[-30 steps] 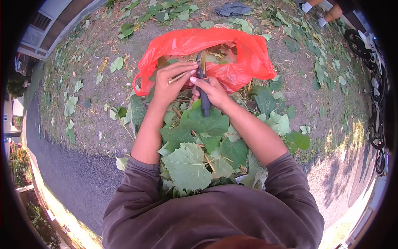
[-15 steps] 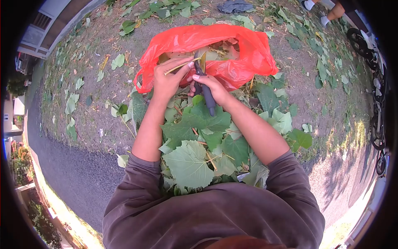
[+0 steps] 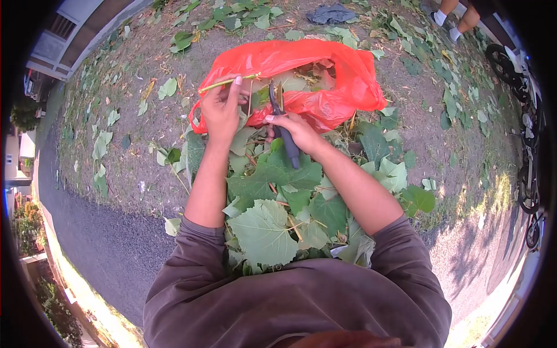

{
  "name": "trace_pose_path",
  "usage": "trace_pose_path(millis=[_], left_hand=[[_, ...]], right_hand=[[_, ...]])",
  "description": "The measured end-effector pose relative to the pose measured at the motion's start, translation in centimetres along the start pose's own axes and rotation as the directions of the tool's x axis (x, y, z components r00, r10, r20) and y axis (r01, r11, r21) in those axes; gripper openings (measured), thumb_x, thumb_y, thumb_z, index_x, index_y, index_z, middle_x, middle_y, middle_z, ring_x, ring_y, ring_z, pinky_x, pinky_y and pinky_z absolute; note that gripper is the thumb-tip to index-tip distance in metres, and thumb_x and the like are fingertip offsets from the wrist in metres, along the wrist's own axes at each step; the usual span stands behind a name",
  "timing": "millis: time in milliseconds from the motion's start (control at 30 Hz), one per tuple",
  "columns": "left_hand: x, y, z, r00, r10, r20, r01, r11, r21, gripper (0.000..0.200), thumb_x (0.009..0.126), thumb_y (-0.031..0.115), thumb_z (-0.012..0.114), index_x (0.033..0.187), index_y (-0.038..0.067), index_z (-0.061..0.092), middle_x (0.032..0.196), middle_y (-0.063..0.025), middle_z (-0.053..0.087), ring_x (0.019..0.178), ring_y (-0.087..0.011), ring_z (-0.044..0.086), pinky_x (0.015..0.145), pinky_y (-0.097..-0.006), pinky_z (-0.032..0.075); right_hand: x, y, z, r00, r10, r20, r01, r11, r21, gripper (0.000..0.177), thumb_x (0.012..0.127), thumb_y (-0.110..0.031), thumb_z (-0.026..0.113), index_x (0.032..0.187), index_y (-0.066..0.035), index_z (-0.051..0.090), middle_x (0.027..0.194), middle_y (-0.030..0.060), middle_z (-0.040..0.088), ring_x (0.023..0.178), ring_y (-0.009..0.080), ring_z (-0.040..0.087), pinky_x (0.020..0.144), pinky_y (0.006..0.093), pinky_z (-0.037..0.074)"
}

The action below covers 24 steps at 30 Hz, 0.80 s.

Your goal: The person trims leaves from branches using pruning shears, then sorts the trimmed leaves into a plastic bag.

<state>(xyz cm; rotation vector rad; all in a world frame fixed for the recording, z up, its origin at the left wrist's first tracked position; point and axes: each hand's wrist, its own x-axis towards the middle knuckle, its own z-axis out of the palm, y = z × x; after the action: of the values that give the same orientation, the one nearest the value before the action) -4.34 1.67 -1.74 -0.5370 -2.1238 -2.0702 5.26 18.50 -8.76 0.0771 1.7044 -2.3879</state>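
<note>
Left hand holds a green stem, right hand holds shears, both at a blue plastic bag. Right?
No: the bag is red, not blue, as the head view shows. The rest is correct: the left hand grips the stem, the right hand grips the shears, both at the bag's mouth.

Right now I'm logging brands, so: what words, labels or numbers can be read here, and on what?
None can be read. The red bag is plain; the shears in the right hand and the stem in the left hand show no marking.
</note>
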Motion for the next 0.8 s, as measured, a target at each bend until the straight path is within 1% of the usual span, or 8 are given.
trace_pose_path(millis=[33, 100, 200, 267, 333, 533, 667, 800], left_hand=[[-0.1, -0.3, 0.0, 1.000, 0.002, -0.003, -0.002, 1.000, -0.001, 0.020, 0.105, 0.013, 0.071, 0.118, -0.003, 0.074, 0.101, -0.0095, 0.077, 0.083, -0.0151, 0.077, 0.067, -0.0269, 0.061], [-0.3, -0.6, 0.2, 0.986, -0.134, 0.102, 0.136, 0.991, -0.017, 0.022, 0.105, 0.014, 0.072, 0.118, -0.003, 0.073, 0.098, -0.0086, 0.078, 0.082, -0.0139, 0.077, 0.065, -0.0260, 0.059], [-0.5, -0.9, 0.5, 0.964, -0.167, 0.204, 0.160, 0.986, 0.054, 0.023, 0.104, 0.017, 0.073, 0.118, -0.003, 0.074, 0.096, -0.0082, 0.078, 0.083, -0.0129, 0.077, 0.065, -0.0255, 0.058], [-0.5, -1.2, 0.5, 0.959, -0.178, 0.220, 0.169, 0.984, 0.059, 0.025, 0.105, 0.019, 0.073, 0.116, -0.003, 0.074, 0.096, -0.0076, 0.079, 0.081, -0.0116, 0.076, 0.065, -0.0252, 0.056], [-0.2, -1.3, 0.2, 0.927, -0.255, 0.273, 0.234, 0.966, 0.111, 0.026, 0.105, 0.022, 0.073, 0.114, -0.002, 0.074, 0.095, -0.0062, 0.079, 0.079, -0.0101, 0.074, 0.065, -0.0247, 0.055], [0.2, -1.7, -0.2, 0.897, -0.313, 0.310, 0.300, 0.950, 0.091, 0.024, 0.105, 0.023, 0.073, 0.112, 0.000, 0.075, 0.094, -0.0038, 0.078, 0.078, -0.0078, 0.071, 0.063, -0.0232, 0.051], [0.2, -1.9, -0.2, 0.910, -0.304, 0.282, 0.301, 0.952, 0.054, 0.024, 0.105, 0.024, 0.073, 0.111, 0.001, 0.076, 0.094, -0.0034, 0.078, 0.080, -0.0078, 0.072, 0.064, -0.0239, 0.052], [0.0, -1.4, 0.0, 0.907, -0.304, 0.291, 0.293, 0.953, 0.081, 0.024, 0.104, 0.025, 0.073, 0.113, 0.002, 0.076, 0.095, -0.0031, 0.079, 0.083, -0.0082, 0.072, 0.066, -0.0242, 0.053]], right_hand=[[-0.2, -0.1, 0.1, 1.000, -0.001, 0.002, 0.001, 1.000, -0.003, 0.043, 0.102, -0.045, 0.065, 0.100, -0.002, 0.069, 0.087, 0.0041, 0.068, 0.084, 0.0148, 0.065, 0.080, 0.0307, 0.049], [-0.4, -0.5, 0.3, 1.000, -0.027, -0.011, 0.024, 0.986, -0.164, 0.044, 0.101, -0.047, 0.065, 0.099, -0.003, 0.068, 0.087, 0.0038, 0.068, 0.084, 0.0141, 0.064, 0.079, 0.0308, 0.048], [-0.4, -0.6, 0.1, 1.000, 0.017, 0.026, -0.015, 0.996, -0.088, 0.046, 0.101, -0.049, 0.067, 0.100, -0.003, 0.069, 0.087, 0.0033, 0.068, 0.084, 0.0135, 0.062, 0.079, 0.0305, 0.047], [-0.2, -0.1, -0.3, 0.999, 0.033, 0.027, -0.032, 0.998, -0.052, 0.046, 0.101, -0.049, 0.067, 0.101, -0.003, 0.069, 0.087, 0.0031, 0.068, 0.084, 0.0134, 0.062, 0.080, 0.0301, 0.046], [0.2, -0.1, -0.6, 0.998, 0.050, 0.034, -0.049, 0.999, -0.015, 0.046, 0.101, -0.049, 0.067, 0.101, -0.003, 0.069, 0.088, 0.0029, 0.067, 0.085, 0.0133, 0.062, 0.080, 0.0297, 0.046], [0.2, 0.5, -0.8, 0.996, 0.055, 0.063, -0.055, 0.998, -0.009, 0.045, 0.100, -0.049, 0.067, 0.100, -0.004, 0.071, 0.089, 0.0024, 0.068, 0.087, 0.0132, 0.062, 0.083, 0.0294, 0.045], [0.0, 0.1, -0.7, 0.997, 0.036, 0.073, -0.038, 0.999, 0.027, 0.044, 0.100, -0.048, 0.067, 0.101, -0.003, 0.071, 0.090, 0.0025, 0.069, 0.089, 0.0132, 0.062, 0.085, 0.0296, 0.045], [-0.1, -0.4, -0.7, 0.995, 0.037, 0.092, -0.033, 0.999, -0.040, 0.044, 0.101, -0.046, 0.067, 0.101, -0.003, 0.071, 0.092, 0.0029, 0.069, 0.090, 0.0138, 0.063, 0.087, 0.0299, 0.046]])
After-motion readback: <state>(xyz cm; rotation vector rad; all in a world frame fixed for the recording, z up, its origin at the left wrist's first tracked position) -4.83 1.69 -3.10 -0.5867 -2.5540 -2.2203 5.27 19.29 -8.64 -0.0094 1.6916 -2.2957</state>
